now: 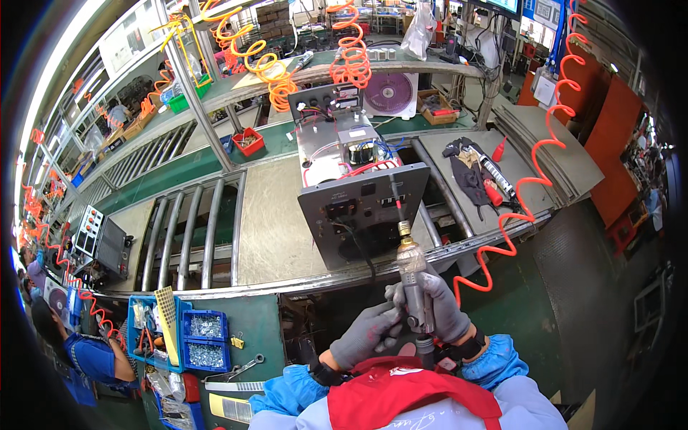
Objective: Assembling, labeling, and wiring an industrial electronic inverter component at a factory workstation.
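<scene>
My right hand, in a grey glove, is wrapped round an air screwdriver. The tool points up and away, its thin bit in front of the dark panel of an open metal chassis. Close beside the tool's body is my left hand, also gloved. Its fingers are curled together; what they hold, if anything, is too small to make out. Wires and a transformer show inside the chassis, which rests on the roller line, and a black cable hangs down the panel.
A coiled orange air hose loops at the right. Blue bins of small fasteners and a wrench lie on the bench at lower left. Dark cloth and a tube lie right of the chassis. Another person works at far left.
</scene>
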Demonstrator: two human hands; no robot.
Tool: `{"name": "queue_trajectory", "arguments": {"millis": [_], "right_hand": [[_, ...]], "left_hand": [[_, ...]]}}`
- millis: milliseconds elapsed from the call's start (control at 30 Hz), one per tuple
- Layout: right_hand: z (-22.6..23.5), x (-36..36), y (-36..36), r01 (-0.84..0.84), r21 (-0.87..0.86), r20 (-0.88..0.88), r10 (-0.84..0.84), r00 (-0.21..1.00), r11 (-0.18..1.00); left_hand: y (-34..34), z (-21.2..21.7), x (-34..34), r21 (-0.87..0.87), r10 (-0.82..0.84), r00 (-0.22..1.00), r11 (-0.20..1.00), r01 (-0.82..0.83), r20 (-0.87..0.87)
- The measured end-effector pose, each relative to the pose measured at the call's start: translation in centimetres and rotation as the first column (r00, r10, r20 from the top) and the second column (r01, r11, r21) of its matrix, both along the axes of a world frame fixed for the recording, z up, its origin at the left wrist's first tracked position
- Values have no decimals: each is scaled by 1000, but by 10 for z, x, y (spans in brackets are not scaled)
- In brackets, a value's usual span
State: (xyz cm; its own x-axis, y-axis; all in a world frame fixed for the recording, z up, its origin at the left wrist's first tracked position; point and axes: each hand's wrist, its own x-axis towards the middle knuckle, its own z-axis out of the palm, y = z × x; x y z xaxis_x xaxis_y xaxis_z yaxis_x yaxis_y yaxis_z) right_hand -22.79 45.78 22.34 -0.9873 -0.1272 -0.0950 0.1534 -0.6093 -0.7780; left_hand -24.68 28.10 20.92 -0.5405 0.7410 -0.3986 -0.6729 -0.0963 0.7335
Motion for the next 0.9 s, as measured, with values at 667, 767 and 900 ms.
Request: {"name": "queue_trajectory", "arguments": {"millis": [667,767,900], "right_hand": [[18,0,-10,-191,207,234,141,962,960],[18,-3,-14,-213,274,261,141,955,938],[15,-5,-19,-221,259,284,145,948,940]], "left_hand": [[-12,-43,-102,-151,394,824,861,-486,-408],[-1,-36,-123,-90,483,782,826,-556,-394],[4,-49,-140,-105,461,781,830,-547,-422]]}}
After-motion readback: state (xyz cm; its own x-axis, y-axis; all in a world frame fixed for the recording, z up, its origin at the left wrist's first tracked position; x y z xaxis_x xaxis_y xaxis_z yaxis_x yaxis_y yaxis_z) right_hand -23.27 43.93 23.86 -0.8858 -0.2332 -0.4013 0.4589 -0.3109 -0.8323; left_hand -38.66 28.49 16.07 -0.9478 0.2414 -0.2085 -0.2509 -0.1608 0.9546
